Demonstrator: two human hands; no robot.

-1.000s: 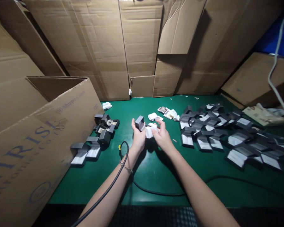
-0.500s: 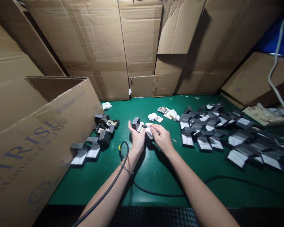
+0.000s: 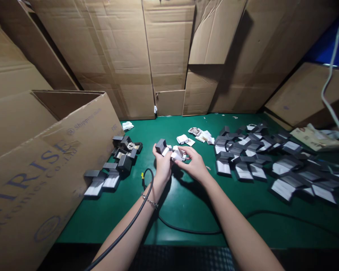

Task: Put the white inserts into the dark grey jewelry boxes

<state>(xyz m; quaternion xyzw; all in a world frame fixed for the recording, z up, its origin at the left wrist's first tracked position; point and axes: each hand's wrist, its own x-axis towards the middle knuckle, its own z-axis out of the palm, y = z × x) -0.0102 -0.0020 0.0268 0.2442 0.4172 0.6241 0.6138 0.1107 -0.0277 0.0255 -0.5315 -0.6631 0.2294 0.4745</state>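
Note:
My left hand (image 3: 163, 165) is closed around a small dark grey hinged box (image 3: 161, 146), its lid raised and a white lining showing inside. A white folded piece (image 3: 178, 153), perhaps paper or card, is pinched in the fingers of my right hand (image 3: 194, 164), right beside the box. The left fingertips also come close to this white piece; whether they touch it I cannot tell. Just beyond my hands lie white folded pieces (image 3: 182, 139) and a heap of crumpled white scraps (image 3: 202, 134).
Open grey boxes with white linings (image 3: 244, 169) crowd the right of the green table (image 3: 186, 214). Several more dark boxes (image 3: 124, 163) stand at left, beside a large carton (image 3: 59, 165). A black cable (image 3: 130, 229) crosses my left forearm. Cardboard walls (image 3: 115, 56) close off the back.
My right fingers have spread and shifted around the white piece, which now looks more unfolded and tilted. The grey box in my left hand has moved slightly left.

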